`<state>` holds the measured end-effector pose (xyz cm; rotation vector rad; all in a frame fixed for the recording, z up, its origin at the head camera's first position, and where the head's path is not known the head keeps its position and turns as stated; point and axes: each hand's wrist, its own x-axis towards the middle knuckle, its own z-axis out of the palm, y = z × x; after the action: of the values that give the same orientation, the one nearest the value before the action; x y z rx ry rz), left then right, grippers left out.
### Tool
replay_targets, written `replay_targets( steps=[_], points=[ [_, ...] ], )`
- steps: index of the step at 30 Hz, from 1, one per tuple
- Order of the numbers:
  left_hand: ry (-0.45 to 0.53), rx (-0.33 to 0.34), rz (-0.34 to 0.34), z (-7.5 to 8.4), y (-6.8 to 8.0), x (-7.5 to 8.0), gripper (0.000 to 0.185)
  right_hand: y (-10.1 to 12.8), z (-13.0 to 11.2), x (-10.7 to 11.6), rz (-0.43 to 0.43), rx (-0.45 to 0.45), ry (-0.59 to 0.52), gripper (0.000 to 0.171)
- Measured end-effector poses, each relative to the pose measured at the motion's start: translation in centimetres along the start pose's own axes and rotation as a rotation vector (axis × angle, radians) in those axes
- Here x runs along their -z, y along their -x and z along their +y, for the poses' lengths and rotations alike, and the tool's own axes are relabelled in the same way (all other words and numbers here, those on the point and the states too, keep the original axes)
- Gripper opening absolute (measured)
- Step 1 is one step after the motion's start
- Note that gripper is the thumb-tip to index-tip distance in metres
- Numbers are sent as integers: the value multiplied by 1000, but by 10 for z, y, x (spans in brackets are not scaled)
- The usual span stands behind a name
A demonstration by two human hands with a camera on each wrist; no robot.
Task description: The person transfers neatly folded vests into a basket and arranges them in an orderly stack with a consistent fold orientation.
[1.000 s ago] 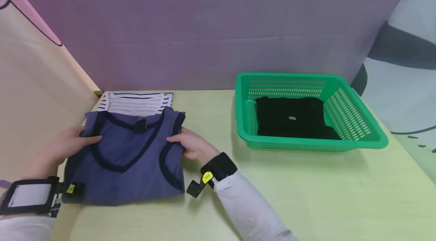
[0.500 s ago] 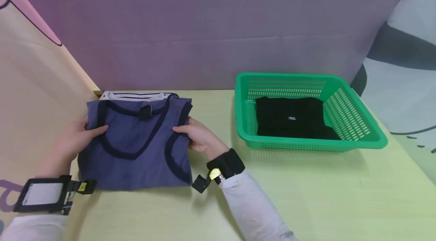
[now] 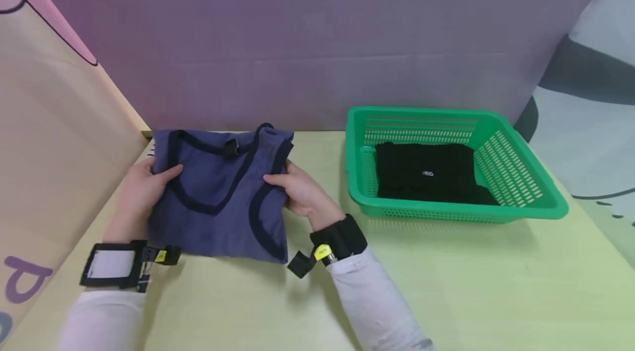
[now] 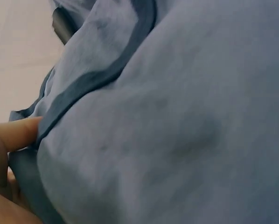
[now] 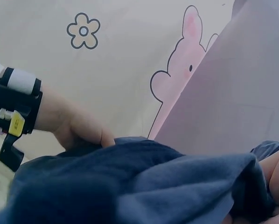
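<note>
while both hands hold it: the folded blue vest (image 3: 223, 196) is raised off the table (image 3: 446, 285) at about 9 o'clock of the scene.
left hand (image 3: 144, 188): fingers curled round the vest's left edge, thumb on top by the dark trim, the rest underneath.
right hand (image 3: 302, 194): fingers curled round the right edge near the armhole, thumb over the trim.
step: judged as carrying the folded vest, gripped at both sides.
next move: would call for keeping both grips level so the fold does not slip open, with room to clear the basket wall.
basket (image 3: 516, 210): green, at 3 o'clock of the vest, well apart from it.
black garment (image 3: 426, 172): folded flat inside the basket.
backdrop: purple wall (image 3: 317, 37) at 12 o'clock.
</note>
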<state>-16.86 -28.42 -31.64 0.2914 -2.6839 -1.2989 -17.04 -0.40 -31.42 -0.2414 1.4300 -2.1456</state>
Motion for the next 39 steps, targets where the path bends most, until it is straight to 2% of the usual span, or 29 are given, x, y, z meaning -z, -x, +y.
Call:
replay_targets(
  steps=[3, 8, 12, 14, 17, 19, 21, 24, 29, 32, 39],
  points=[
    [39, 26, 64, 2, -1, -11, 50, 4, -3, 1, 8, -2, 15, 57],
    [160, 80, 131, 3, 3, -24, 48, 8, -7, 2, 21, 0, 43, 57],
    [267, 131, 177, -1, 9, -27, 23, 11, -8, -1, -3, -21, 52, 59],
    [363, 144, 180, 0, 11, -29, 12, 13, -10, -2, -6, -26, 55, 60],
    [493, 121, 164, 5, 12, -33, 12, 16, -14, 0, 7, -10, 54, 60],
    [529, 95, 150, 10, 12, -37, 12, 19, -18, 2, 16, 7, 60, 60],
    [522, 71, 145, 15, 12, -41, 12, 22, -23, 3, 9, 18, 65, 60],
    [547, 56, 158, 22, 14, -44, 12, 28, -31, 5, -5, 33, 89, 60],
    [692, 16, 192, 33, 18, -46, 16, 37, -41, 10, -16, 56, 117, 59],
    [708, -11, 206, 40, 24, -46, 17, 43, -45, 16, -16, 58, 128, 58],
    [659, -35, 203, 57, 40, -49, 15, 58, -53, 31, -14, 56, 133, 51]
  ],
)
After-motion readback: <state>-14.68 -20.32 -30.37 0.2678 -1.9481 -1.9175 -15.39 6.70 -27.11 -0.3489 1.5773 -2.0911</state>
